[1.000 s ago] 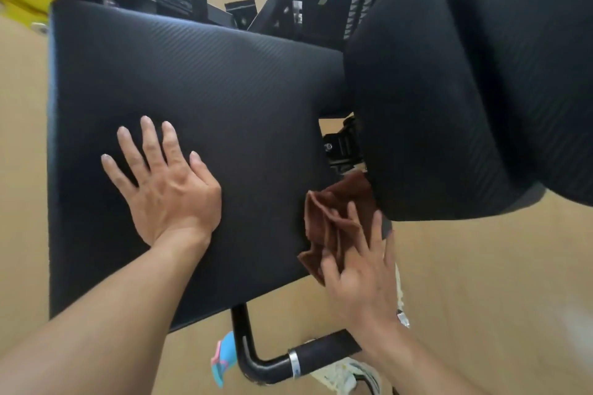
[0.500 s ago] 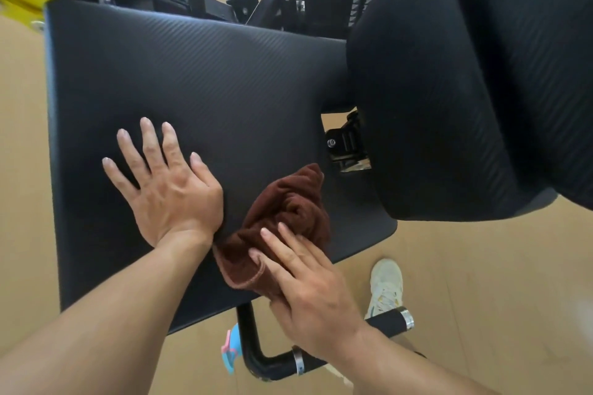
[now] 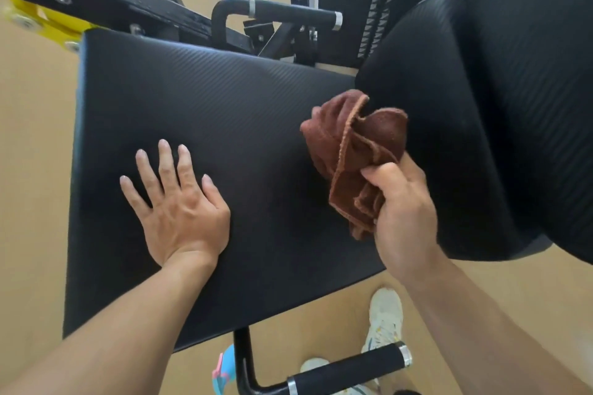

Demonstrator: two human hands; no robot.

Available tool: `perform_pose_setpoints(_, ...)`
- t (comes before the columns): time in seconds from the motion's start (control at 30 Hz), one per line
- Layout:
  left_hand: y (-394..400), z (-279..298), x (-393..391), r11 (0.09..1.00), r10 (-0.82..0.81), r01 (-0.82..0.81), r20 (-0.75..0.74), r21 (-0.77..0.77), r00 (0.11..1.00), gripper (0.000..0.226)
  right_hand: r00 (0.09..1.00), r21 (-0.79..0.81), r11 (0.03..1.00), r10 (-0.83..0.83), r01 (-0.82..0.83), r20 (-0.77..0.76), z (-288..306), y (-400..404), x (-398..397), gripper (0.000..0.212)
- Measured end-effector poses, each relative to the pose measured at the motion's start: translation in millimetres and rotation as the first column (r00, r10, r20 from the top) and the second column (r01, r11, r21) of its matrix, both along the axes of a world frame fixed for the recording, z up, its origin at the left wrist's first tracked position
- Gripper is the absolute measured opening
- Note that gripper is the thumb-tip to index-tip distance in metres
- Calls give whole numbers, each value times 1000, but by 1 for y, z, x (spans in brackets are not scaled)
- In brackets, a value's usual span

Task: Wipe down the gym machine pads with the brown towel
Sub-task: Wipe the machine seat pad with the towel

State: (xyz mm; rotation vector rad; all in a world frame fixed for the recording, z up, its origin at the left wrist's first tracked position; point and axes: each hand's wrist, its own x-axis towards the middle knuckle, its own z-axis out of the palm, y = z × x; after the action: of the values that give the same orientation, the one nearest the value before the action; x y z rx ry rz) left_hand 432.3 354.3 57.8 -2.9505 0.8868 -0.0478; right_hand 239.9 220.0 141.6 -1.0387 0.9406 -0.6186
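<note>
A flat black seat pad [image 3: 205,112] fills the middle of the view. My left hand [image 3: 179,205] lies flat on it, fingers spread, holding nothing. My right hand [image 3: 401,208] grips the bunched brown towel [image 3: 349,151] and holds it up at the seat pad's right side, close against the curved black back pad [image 3: 449,106] that rises on the right. Whether the towel touches either pad I cannot tell.
A black handle with a silver ring [image 3: 349,369] sticks out below the seat pad, and another handle [image 3: 282,13] sits behind it. The black frame bar [image 3: 106,0] and a yellow part [image 3: 48,22] are at top left. A white shoe [image 3: 385,317] stands on the tan floor.
My right hand has lifted the towel off the seat pad's near edge and carried it right and up toward the back pad, now gripping it in a fist. My left hand stayed flat.
</note>
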Motion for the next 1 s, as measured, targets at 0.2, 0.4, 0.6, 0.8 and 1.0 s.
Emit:
perform_pose_setpoints(0.2,3,0,2,1000,-4,4,2,1,1000,61,672,-436,512,584,-740,-455,-18,6,4,52)
perform_pose_setpoints(0.4,2,-1,3,1000,1,-1,10,-5,1000,61,750,-353,688,437,-634,-496,-71,50,-17,33)
perform_pose_setpoints(0.6,2,-3,3,1000,-9,9,26,-8,1000,61,622,-318,750,156,-580,-768,-103,55,32,104)
perform_pose_setpoints(0.8,3,-4,3,1000,-8,8,27,1,1000,61,706,-460,725,51,-513,-706,-131,-3,91,71)
perform_pose_setpoints(1.0,3,-6,3,1000,-9,10,28,-10,1000,61,704,-313,839,111,-445,-701,-127,-67,100,61)
